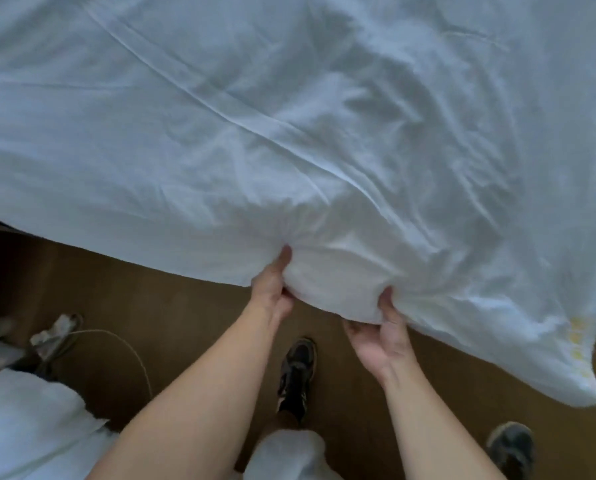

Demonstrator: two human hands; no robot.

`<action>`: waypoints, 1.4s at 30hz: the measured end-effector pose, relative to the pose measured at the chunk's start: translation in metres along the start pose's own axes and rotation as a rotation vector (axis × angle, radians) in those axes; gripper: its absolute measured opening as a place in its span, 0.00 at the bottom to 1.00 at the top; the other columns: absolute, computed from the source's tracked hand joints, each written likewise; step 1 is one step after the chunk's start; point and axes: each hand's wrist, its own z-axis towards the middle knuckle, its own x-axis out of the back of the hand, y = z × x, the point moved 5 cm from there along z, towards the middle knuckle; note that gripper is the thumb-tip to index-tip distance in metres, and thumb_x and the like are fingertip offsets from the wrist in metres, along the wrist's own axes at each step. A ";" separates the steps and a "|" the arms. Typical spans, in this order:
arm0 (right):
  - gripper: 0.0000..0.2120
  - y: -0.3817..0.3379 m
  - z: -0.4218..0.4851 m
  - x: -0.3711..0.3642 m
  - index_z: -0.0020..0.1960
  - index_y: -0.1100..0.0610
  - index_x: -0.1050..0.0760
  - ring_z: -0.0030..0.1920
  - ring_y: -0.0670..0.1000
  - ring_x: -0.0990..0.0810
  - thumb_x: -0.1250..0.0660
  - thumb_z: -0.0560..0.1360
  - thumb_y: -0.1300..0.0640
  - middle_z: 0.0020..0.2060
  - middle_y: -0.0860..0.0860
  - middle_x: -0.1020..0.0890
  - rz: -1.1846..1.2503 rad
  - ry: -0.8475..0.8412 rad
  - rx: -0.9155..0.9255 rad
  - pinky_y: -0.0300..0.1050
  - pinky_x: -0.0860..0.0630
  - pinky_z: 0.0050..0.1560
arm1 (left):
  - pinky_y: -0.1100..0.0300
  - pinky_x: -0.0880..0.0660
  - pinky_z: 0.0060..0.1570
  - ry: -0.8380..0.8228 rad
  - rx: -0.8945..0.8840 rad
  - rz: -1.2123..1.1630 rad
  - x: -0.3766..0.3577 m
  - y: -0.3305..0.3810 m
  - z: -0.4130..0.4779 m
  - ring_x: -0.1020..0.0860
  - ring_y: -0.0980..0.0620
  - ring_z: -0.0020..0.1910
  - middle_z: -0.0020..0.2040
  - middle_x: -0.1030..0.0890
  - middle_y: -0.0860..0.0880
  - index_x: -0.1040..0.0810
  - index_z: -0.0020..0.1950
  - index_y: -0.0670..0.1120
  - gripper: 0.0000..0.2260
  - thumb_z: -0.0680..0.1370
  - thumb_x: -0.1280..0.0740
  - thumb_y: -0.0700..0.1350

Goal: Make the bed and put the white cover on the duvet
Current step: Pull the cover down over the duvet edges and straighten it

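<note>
A wrinkled white duvet cover [289, 116] fills the upper part of the view, spread over the bed and hanging past its near edge. My left hand [272, 285] grips the hem at centre, thumb on top of the cloth. A little to the right, my right hand [383, 337] pinches the same hem from below, palm turned up. Between my hands the cloth bulges into a padded fold. A corner of the cover with small yellow marks [576, 341] droops at the lower right.
Brown carpet [185, 306] lies below the hem. My two dark shoes [296, 372] [511, 448] stand on it. A thin cable [123, 344] curves at the left beside a small crumpled object [56, 332]. More white fabric [30, 427] sits at the lower left.
</note>
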 end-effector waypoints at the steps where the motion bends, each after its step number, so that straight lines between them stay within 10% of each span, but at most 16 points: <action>1: 0.36 0.026 0.007 -0.019 0.73 0.57 0.29 0.66 0.61 0.21 0.23 0.68 0.48 0.65 0.58 0.20 -0.033 -0.084 -0.030 0.60 0.30 0.72 | 0.40 0.23 0.63 -0.035 0.037 0.031 0.006 -0.006 -0.002 0.19 0.39 0.61 0.64 0.19 0.38 0.22 0.68 0.39 0.28 0.70 0.21 0.44; 8: 0.19 0.106 0.044 -0.033 0.63 0.53 0.23 0.59 0.58 0.18 0.26 0.73 0.59 0.60 0.56 0.17 0.031 0.357 0.161 0.64 0.25 0.65 | 0.37 0.28 0.68 -0.038 -0.010 -0.136 0.103 0.117 0.033 0.20 0.39 0.63 0.62 0.17 0.40 0.21 0.66 0.43 0.25 0.75 0.27 0.57; 16: 0.30 0.187 0.044 -0.116 0.72 0.57 0.28 0.66 0.60 0.22 0.30 0.73 0.47 0.65 0.58 0.20 -0.125 -0.159 0.045 0.61 0.31 0.72 | 0.38 0.30 0.70 -0.120 0.077 -0.026 0.127 0.123 0.048 0.21 0.38 0.64 0.65 0.19 0.39 0.23 0.70 0.41 0.22 0.79 0.29 0.50; 26: 0.14 0.236 0.070 -0.114 0.56 0.56 0.22 0.49 0.55 0.16 0.24 0.74 0.55 0.50 0.54 0.15 -0.202 0.293 0.149 0.56 0.19 0.57 | 0.42 0.24 0.58 -0.007 -0.050 -0.020 0.172 0.211 0.066 0.17 0.43 0.53 0.56 0.15 0.42 0.18 0.58 0.44 0.11 0.79 0.29 0.48; 32: 0.26 0.289 0.072 -0.150 0.65 0.59 0.23 0.58 0.60 0.16 0.22 0.70 0.51 0.58 0.58 0.16 -0.067 -0.016 0.139 0.60 0.23 0.64 | 0.40 0.23 0.60 -0.104 0.034 -0.015 0.172 0.188 0.062 0.18 0.38 0.58 0.58 0.16 0.37 0.23 0.68 0.39 0.19 0.80 0.31 0.48; 38: 0.14 0.303 0.089 -0.143 0.57 0.57 0.22 0.53 0.57 0.16 0.24 0.73 0.63 0.59 0.57 0.17 -0.092 0.321 0.333 0.55 0.18 0.54 | 0.35 0.27 0.65 -0.157 0.005 -0.122 0.225 0.251 0.072 0.20 0.36 0.61 0.56 0.15 0.39 0.22 0.64 0.43 0.21 0.76 0.25 0.53; 42: 0.25 0.345 0.098 -0.158 0.66 0.57 0.24 0.59 0.59 0.17 0.25 0.72 0.54 0.60 0.58 0.17 -0.047 0.101 0.256 0.60 0.22 0.62 | 0.43 0.21 0.56 -0.160 0.010 -0.002 0.260 0.302 0.097 0.20 0.40 0.63 0.55 0.14 0.41 0.20 0.64 0.41 0.16 0.79 0.29 0.46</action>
